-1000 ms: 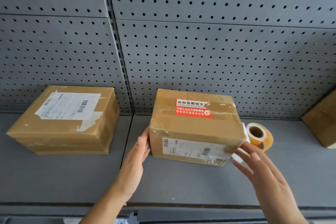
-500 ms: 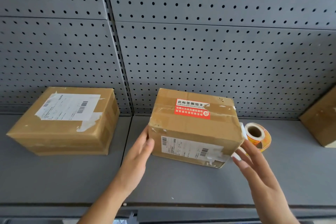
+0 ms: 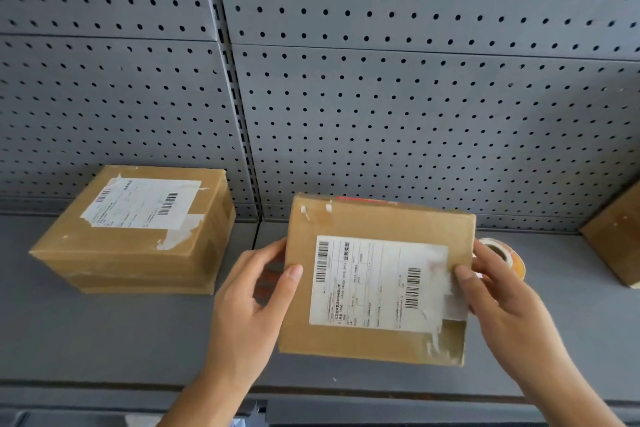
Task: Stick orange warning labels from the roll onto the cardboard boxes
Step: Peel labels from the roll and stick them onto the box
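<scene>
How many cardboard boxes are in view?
3: left box on the shelf; middle box held by left hand and right hand; right box, cropped. Others may be offscreen.

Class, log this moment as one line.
left hand: grips box | right hand: grips box | box: tilted, shipping label up | roll: on shelf

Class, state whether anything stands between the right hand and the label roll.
Nothing visible does. The roll lies on the shelf just behind the right hand, partly hidden by it. That hand, though, grips the held box's right edge, so it is not free.
</scene>
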`<state>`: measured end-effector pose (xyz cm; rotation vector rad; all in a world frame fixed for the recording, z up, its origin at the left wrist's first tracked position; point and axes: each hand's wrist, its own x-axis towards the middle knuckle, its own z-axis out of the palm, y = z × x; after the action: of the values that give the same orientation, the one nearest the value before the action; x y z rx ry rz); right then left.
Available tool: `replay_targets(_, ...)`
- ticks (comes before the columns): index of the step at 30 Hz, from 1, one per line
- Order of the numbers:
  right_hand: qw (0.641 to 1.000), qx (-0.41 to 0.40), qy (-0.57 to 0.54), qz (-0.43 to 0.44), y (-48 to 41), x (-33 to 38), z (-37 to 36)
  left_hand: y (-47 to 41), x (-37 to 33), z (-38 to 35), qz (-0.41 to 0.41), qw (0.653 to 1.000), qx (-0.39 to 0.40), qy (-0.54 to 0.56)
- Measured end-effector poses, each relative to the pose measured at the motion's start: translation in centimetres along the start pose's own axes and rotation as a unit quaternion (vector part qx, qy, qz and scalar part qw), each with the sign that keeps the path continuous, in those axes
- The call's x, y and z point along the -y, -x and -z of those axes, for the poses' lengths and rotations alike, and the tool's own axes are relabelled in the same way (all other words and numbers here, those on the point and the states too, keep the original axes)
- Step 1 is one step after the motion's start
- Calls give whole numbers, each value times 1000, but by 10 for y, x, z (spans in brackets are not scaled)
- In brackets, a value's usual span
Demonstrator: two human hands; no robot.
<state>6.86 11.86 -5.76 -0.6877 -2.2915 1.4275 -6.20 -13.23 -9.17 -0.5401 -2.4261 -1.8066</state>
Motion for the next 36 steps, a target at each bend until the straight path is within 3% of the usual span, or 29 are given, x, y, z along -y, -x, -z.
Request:
replay_targets(5,996,39,65,-53,-17,-3,8,-13,-14,7,105,993,51,5)
replay_targets(10,988,72,112,-84,-38,-4,-2,-30,3,6,176,976,107,-69)
replay_targets(18,982,89,137,-95,-61,-7,-15,-41,21,3,205,966,116,-108)
replay_targets(21,989,78,77,-101,-56,-11,-10,-38,17,4,194,967,114,-122)
replay_targets(24,994,-44,72,-64,-54,-23,9,-37,8,5,158,971,91,-156)
replay_targets(26,984,-103,139,-41,-52,-35,30,-36,1,7,122,973,72,-185)
replay_targets(30,950,-53,303,-61,-49,-75,61,-41,-20,1,44,977,46,-205)
replay_targets(36,918,30,395,-26,-40,-103,69,-50,-54,-32,-73,974,92,-192)
